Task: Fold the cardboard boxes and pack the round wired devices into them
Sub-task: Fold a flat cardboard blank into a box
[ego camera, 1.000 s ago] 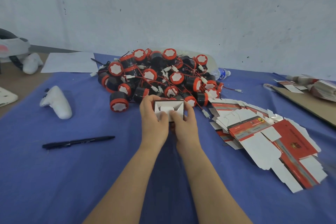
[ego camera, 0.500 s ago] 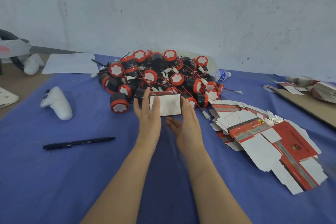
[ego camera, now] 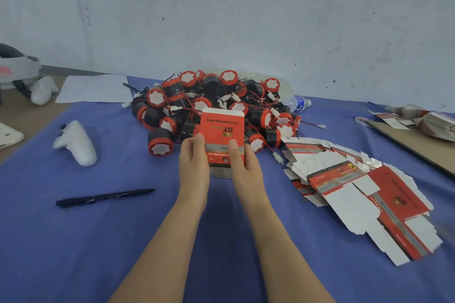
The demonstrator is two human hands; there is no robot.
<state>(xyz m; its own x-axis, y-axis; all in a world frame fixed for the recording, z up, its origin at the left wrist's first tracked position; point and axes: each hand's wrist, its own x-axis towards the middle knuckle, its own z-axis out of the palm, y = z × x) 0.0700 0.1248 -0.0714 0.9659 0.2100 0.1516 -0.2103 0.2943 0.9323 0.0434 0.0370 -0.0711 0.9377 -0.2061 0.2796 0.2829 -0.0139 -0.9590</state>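
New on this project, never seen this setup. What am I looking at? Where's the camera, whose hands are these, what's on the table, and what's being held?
There is no robot here. A person works bare-handed and wears one wide-angle camera on the head, looking forward and down. The view is therefore the person's own, with both forearms reaching in from the bottom edge.

The left hand and right hand together hold a red box upright. Its printed face is toward the camera and the print is upside down.

Behind it, on the blue cloth, lies a pile of round devices, black with red rims and thin wires. To the right is a spread of flat box blanks, not yet folded. To the left lie a black pen and a white controller.
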